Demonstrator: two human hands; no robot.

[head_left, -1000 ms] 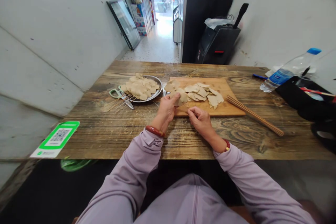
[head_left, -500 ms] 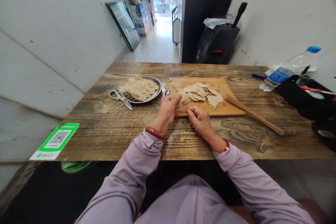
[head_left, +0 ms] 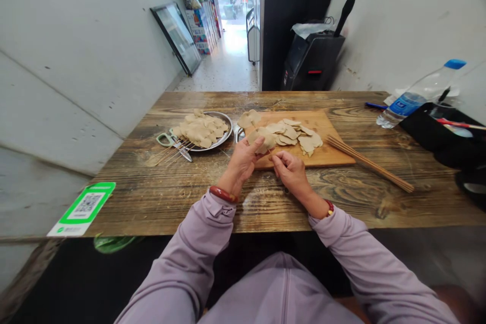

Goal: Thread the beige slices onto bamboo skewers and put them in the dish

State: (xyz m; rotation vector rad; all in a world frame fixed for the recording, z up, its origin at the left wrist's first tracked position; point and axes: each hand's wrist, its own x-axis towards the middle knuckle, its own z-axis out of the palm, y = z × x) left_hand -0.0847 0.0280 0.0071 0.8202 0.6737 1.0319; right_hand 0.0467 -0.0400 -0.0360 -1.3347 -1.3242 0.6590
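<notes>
My left hand (head_left: 245, 159) pinches thin beige slices (head_left: 261, 140) over the left side of the wooden cutting board (head_left: 319, 157). My right hand (head_left: 289, 168) is closed just to the right, its fingertips on a thin skewer (head_left: 270, 152) whose end meets the lower edge of the slices. How far the skewer goes in is hidden. Behind the held slices lies another beige piece (head_left: 248, 118). A loose pile of flat slices (head_left: 294, 134) rests on the board. Left of my hands, a metal plate (head_left: 229, 124) bears skewered slices (head_left: 201, 129), their sticks pointing toward the near left.
Green-handled scissors (head_left: 165, 139) lie by the plate. A bundle of skewers (head_left: 370, 163) leans across the board's right edge. A water bottle (head_left: 408, 104) and black holder (head_left: 425, 129) stand at right. A QR-code card (head_left: 85, 207) is at the table's near left corner.
My right hand has turned slightly, and the skewer at its fingertips now shows against the slices. My left hand keeps its pinch on the slices. The view has shifted a little.
</notes>
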